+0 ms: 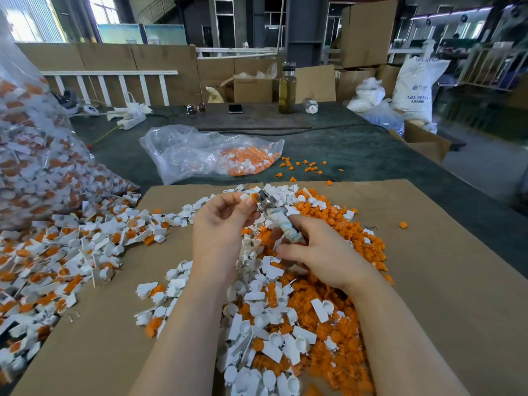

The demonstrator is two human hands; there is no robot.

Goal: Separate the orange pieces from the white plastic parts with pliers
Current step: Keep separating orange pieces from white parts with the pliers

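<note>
Pliers (281, 221) gripped in right hand (320, 252), tips at white-and-orange part (248, 197) pinched by left hand (220, 224).

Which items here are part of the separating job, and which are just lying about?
In use: pliers in right hand; white-and-orange part pinched by left hand; mixed pile.
Idle: bottle, phone, sunglasses.

Both forearms reach up from the frame's bottom — left hand (221, 224) pinching, right hand (317, 250) curled in a grip.
</note>
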